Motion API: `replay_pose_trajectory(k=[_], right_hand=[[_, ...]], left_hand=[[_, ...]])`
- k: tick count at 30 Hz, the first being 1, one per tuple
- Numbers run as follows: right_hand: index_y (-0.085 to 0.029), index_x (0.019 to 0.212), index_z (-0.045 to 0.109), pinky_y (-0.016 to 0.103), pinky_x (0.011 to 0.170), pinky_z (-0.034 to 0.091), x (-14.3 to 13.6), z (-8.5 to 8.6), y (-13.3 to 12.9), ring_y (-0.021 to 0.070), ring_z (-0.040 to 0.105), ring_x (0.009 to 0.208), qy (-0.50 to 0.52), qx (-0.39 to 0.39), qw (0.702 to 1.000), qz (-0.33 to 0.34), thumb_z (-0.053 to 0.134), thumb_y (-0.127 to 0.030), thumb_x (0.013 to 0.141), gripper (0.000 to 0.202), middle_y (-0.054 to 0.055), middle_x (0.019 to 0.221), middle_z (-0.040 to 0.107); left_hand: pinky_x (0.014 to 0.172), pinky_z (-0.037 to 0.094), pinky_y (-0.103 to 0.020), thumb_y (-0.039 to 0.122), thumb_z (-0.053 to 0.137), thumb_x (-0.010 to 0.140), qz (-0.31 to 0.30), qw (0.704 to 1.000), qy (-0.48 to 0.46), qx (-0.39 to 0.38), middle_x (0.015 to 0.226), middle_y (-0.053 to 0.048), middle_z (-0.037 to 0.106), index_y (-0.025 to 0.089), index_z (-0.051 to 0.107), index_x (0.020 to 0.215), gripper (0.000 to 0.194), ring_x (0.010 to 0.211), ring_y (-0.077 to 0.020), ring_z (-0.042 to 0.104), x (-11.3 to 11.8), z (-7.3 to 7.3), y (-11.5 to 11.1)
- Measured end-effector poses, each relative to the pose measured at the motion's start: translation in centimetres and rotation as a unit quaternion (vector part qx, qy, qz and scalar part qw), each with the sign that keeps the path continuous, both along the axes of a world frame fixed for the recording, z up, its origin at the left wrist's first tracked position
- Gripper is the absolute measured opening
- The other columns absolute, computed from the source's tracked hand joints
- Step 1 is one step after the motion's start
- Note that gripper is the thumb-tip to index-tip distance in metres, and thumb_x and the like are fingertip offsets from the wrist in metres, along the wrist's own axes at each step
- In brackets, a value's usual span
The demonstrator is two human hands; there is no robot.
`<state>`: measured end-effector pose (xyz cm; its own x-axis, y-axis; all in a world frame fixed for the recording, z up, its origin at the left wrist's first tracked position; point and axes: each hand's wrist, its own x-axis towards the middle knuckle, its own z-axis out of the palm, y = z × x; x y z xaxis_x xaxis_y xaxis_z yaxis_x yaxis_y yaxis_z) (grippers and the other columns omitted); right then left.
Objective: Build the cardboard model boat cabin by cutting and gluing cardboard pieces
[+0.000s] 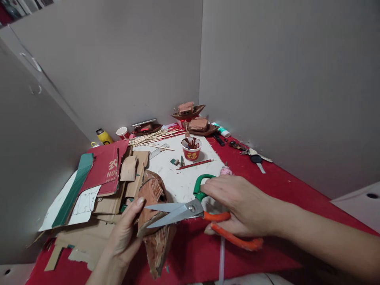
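Note:
My left hand [127,227] grips a brown cardboard model boat [157,249] by its side, thumb on the roof. The boat points toward me, held above the table's front part. My right hand [234,202] holds scissors [190,208] with one green and one orange handle. Their blades are parted and lie across the boat's roof edge; whether the edge sits between them I cannot tell. Behind the boat, a red paper cup [191,153] with brown paint inside stands on a white sheet [166,174], near a red pencil [196,164].
Cardboard pieces [103,206] pile up at left. Thin wooden sticks [157,136] lie at the back beside more model boats [198,126]. A yellow bottle [103,136] and a white cup [122,132] stand back left. Keys [257,160] lie at right. Grey walls [267,79] enclose the red table [261,253].

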<state>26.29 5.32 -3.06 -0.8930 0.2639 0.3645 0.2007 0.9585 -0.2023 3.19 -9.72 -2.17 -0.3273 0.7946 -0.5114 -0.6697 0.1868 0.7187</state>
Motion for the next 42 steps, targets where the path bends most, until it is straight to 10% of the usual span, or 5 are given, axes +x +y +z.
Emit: replay_pose_trajectory(k=[13,29,42], right_hand=[[-0.021,0.069,0.05,0.027,0.052,0.028,0.6,0.0,0.6,0.0151,0.046,0.054,0.034,-0.036,0.998,0.029,0.059,-0.061,0.085,0.043,-0.001,0.062,0.053],[-0.022,0.067,0.046,0.026,0.052,0.027,1.0,0.0,0.8,0.0132,0.041,0.052,0.017,-0.075,0.997,0.028,0.062,-0.053,0.084,0.038,-0.002,0.06,0.049],[-0.024,0.069,0.043,0.03,0.052,0.023,1.5,-0.4,1.5,0.0144,0.044,0.05,0.026,0.009,0.998,0.06,0.054,-0.04,0.09,0.029,-0.002,0.057,0.051]], left_hand=[[0.091,0.056,-0.037,0.021,0.08,0.071,0.017,0.999,-0.004,0.037,0.096,-0.008,0.079,0.017,0.071,0.094,0.026,0.096,-0.026,0.073,-0.1,-0.6,-0.4],[0.111,0.039,-0.035,0.031,0.09,0.058,-0.04,0.991,0.054,0.112,0.13,-0.004,0.068,0.036,0.034,0.149,0.107,0.127,-0.0288,0.056,-0.1,-1.0,-1.4],[0.11,0.04,-0.041,0.024,0.087,0.059,-0.046,0.993,0.065,0.092,0.134,-0.008,0.064,0.033,0.032,0.151,0.107,0.125,-0.0329,0.057,-0.1,-0.8,-0.7]])
